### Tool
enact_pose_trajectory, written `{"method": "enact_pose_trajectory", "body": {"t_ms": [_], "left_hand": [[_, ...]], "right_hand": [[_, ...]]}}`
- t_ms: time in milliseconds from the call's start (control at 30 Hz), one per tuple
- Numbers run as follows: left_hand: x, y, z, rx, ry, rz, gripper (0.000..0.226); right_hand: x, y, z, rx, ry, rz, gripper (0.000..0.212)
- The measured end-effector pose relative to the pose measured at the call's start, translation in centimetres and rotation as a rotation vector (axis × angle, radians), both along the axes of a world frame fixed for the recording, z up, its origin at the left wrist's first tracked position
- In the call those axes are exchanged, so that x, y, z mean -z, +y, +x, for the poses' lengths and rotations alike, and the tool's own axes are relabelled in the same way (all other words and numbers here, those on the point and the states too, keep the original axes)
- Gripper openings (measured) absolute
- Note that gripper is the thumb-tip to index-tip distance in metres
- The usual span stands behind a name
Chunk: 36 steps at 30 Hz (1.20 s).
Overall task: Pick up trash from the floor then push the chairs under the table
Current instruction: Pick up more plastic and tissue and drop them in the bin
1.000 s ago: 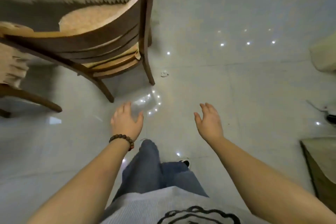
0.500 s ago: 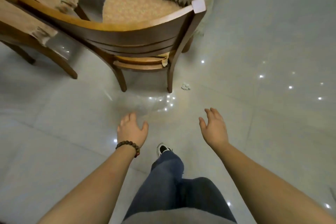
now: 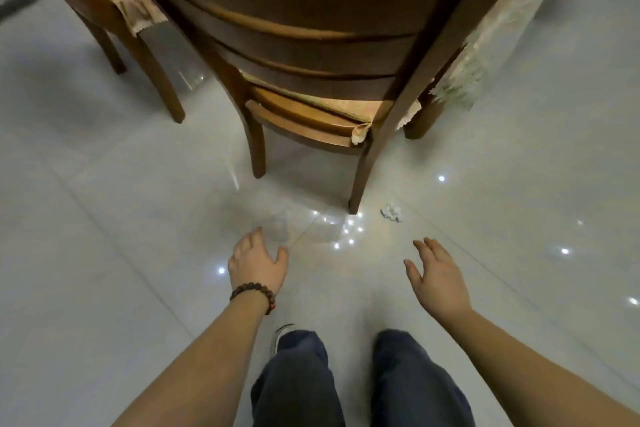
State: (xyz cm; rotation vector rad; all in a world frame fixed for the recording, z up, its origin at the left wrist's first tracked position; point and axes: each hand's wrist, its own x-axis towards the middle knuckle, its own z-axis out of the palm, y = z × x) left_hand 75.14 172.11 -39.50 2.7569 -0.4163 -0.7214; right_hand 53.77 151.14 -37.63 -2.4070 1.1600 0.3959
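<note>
A small crumpled white paper scrap (image 3: pixel 391 212) lies on the glossy tile floor, just right of the rear right leg of a dark wooden chair (image 3: pixel 311 55). The chair stands right in front of me with its curved back toward me and a tan seat cushion. My right hand (image 3: pixel 438 276) hovers open below the scrap, a short way from it. My left hand (image 3: pixel 258 262), with a bead bracelet at the wrist, is open over the floor in front of the chair, holding nothing.
A second wooden chair (image 3: pixel 114 21) with a fringed cushion stands at the left. A table's lacy cloth (image 3: pixel 498 31) hangs at the upper right behind the chair. My legs in dark trousers (image 3: pixel 346 381) and a shoe show below. Ceiling lights reflect off the floor.
I have come closer to the chair, which now fills the top of the view. The paper scrap is nearer my right hand. Both hands stay open and empty.
</note>
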Motion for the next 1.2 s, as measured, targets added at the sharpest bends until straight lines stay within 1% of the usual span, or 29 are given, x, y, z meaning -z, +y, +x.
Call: {"method": "enact_pose_trajectory", "body": {"t_ms": [133, 200, 300, 400, 467, 533, 600, 633, 667, 733, 767, 833, 967, 1100, 1133, 1200], "left_hand": [[12.2, -2.2, 1.7, -0.067, -0.013, -0.008, 0.069], [18.0, -2.5, 2.9, -0.085, -0.015, 0.031, 0.074], [25.1, -2.4, 4.7, -0.103, -0.028, 0.084, 0.082], [30.7, -2.6, 6.4, -0.14, -0.08, 0.05, 0.089], [33.9, -3.2, 7.6, -0.109, -0.094, 0.103, 0.093], [36.9, -3.8, 8.9, -0.07, -0.061, 0.18, 0.096], [39.3, -4.5, 10.0, -0.058, 0.025, 0.199, 0.096], [40.2, -4.9, 10.2, -0.041, 0.049, 0.197, 0.092], [40.9, -5.2, 10.0, -0.008, 0.032, 0.204, 0.084], [41.6, -6.0, 9.2, 0.081, -0.096, 0.213, 0.061], [41.7, -6.5, 8.7, 0.123, -0.149, 0.191, 0.053], [41.6, -7.8, 7.6, 0.184, -0.193, 0.092, 0.045], [40.1, -10.8, 5.7, 0.277, -0.233, -0.111, 0.043], [38.9, -12.1, 4.1, 0.348, -0.266, -0.169, 0.043], [38.8, -12.1, 3.9, 0.349, -0.262, -0.171, 0.043], [38.8, -11.7, 3.7, 0.346, -0.252, -0.166, 0.045]], "right_hand": [[11.7, -4.2, 0.5, -0.087, -0.002, -0.036, 0.05], [17.4, -6.1, 1.3, -0.119, -0.019, -0.056, 0.05], [24.0, -8.7, 2.7, -0.144, -0.056, -0.096, 0.048], [29.1, -11.1, 3.8, -0.192, -0.099, -0.135, 0.047], [31.7, -12.8, 4.3, -0.216, -0.125, -0.161, 0.047], [33.8, -14.3, 4.7, -0.235, -0.157, -0.184, 0.047], [35.6, -15.4, 4.7, -0.236, -0.17, -0.197, 0.046], [36.5, -15.8, 4.5, -0.236, -0.177, -0.205, 0.045], [37.3, -16.2, 4.3, -0.237, -0.187, -0.214, 0.044], [38.7, -17.1, 4.0, -0.243, -0.18, -0.219, 0.044], [39.2, -17.5, 3.9, -0.244, -0.148, -0.206, 0.046], [40.0, -18.3, 4.3, -0.242, -0.101, -0.182, 0.051], [41.0, -18.9, 6.3, -0.232, -0.109, -0.157, 0.061], [42.3, -18.6, 7.7, -0.243, 0.053, -0.149, 0.072], [42.6, -18.5, 7.7, -0.234, 0.089, -0.141, 0.07], [43.2, -18.1, 7.5, -0.205, 0.099, -0.115, 0.055]]}}
